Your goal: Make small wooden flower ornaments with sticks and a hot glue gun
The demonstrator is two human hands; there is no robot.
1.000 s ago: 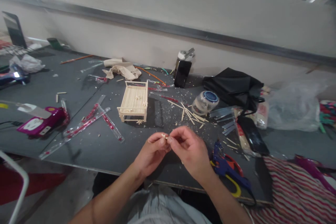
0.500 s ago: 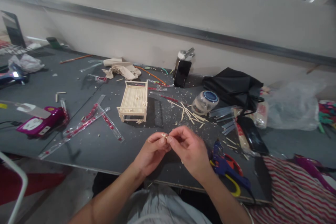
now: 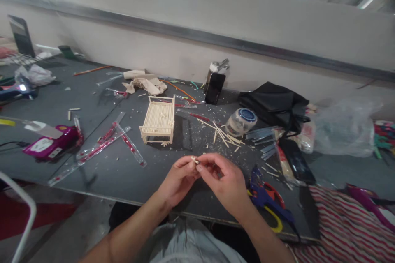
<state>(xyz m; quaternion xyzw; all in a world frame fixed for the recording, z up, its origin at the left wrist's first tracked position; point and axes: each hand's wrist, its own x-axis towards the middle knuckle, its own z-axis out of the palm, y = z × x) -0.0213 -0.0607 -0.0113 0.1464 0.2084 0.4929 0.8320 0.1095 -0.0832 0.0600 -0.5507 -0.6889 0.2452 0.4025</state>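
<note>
A dark grey tabletop [image 3: 129, 181] holds a miniature stick bed [image 3: 158, 119] near the middle — loose pale sticks [image 3: 222, 133] and a blue-lidded jar [image 3: 241, 122] to its right, a purple-cased device [image 3: 51, 143] at left, a leaning smartphone [image 3: 215, 88] at the far side.

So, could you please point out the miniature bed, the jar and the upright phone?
Miniature bed [image 3: 158, 116]: head view, slatted top.
Jar [image 3: 247, 115]: head view, blue lid.
Upright phone [image 3: 215, 88]: head view, dark screen.
</note>
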